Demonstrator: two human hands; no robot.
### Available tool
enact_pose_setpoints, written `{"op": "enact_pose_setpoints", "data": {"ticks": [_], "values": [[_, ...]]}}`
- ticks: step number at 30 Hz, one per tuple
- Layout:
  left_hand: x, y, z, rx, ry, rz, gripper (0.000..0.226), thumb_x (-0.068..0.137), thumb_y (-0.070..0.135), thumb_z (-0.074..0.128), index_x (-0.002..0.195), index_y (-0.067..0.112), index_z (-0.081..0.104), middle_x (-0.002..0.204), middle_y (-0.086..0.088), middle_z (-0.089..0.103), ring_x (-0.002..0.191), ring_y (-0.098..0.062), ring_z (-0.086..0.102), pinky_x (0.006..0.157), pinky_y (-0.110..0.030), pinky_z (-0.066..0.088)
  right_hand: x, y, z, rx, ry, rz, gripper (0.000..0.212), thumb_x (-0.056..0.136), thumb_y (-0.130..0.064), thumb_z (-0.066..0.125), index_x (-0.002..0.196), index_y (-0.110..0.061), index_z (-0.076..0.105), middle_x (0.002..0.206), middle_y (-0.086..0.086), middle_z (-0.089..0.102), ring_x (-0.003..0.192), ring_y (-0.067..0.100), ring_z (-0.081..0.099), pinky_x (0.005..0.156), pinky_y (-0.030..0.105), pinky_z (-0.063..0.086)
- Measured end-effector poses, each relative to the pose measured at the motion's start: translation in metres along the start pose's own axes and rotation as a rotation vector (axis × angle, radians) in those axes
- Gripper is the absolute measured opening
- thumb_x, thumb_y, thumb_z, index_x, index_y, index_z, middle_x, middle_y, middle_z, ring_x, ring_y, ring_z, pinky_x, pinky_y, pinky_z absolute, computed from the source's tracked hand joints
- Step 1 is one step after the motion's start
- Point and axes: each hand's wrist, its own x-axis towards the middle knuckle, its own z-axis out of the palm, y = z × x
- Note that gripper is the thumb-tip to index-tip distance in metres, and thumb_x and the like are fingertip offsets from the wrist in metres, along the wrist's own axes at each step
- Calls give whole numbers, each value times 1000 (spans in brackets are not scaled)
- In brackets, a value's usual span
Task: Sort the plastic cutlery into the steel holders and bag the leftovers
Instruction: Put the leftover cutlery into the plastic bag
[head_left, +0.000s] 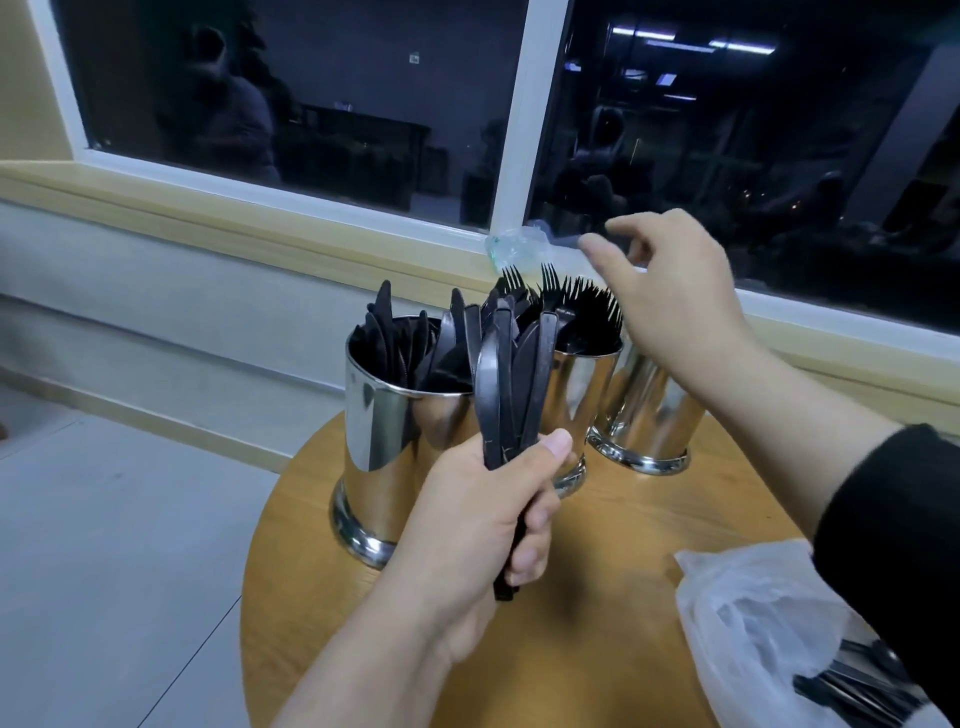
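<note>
There were 3 shiny steel holders on 1 round wood table (597, 613): the left holder (376, 447) had black knives, the middle holder (576, 384) had black forks, & the right holder (649, 415) was partly hidden, so can't tell what's inside. 2 hands showed. The left hand (483, 525) held 1 bunch of knives (506, 374), too many to count. 1 clear plastic bag (753, 618) lay on the table w/ more cutlery inside.

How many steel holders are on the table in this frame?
3. The left holder holds knives, the middle holder behind the left hand's knife bundle holds forks, and the right holder sits partly behind the right hand. None seems hidden.
</note>
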Motion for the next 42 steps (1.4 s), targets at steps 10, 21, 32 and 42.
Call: {"op": "enact_pose_setpoints", "data": {"ticks": [10, 21, 32, 42], "values": [[-5, -5, 9, 184, -113, -108, 28, 92, 29, 73, 90, 11, 51, 56, -2, 35, 41, -13, 30, 41, -23, 23, -93, -14, -28, 604, -606, 121, 44, 99, -45, 57, 83, -5, 53, 59, -8, 39, 53, 12, 33, 50, 25, 29], [-6, -9, 16, 190, -206, -66, 26, 96, 52, 60, 86, 30, 69, 65, -3, 42, 45, -13, 30, 42, -24, 29, -99, 6, -46, 717, -579, 248, 37, 101, -27, 60, 90, 8, 54, 60, 8, 37, 56, 21, 33, 54, 32, 25], [-3, -13, 16, 96, -186, -96, 50, 104, 57, 39, 110, 20, 73, 64, -3, 47, 42, -12, 26, 40, -26, 18, -101, 16, -37, 918, -623, 279, 34, 105, -24, 51, 84, -1, 65, 73, 15, 60, 60, 22, 45, 51, 32, 27], [0, -12, 13, 146, -163, -120, 49, 97, 58, 52, 102, 12, 67, 68, -6, 49, 43, -12, 26, 40, -24, 17, -99, 12, -35, 916, -604, 325, 34, 96, -32, 66, 104, 2, 67, 74, 13, 53, 53, 16, 34, 51, 31, 24]]}}
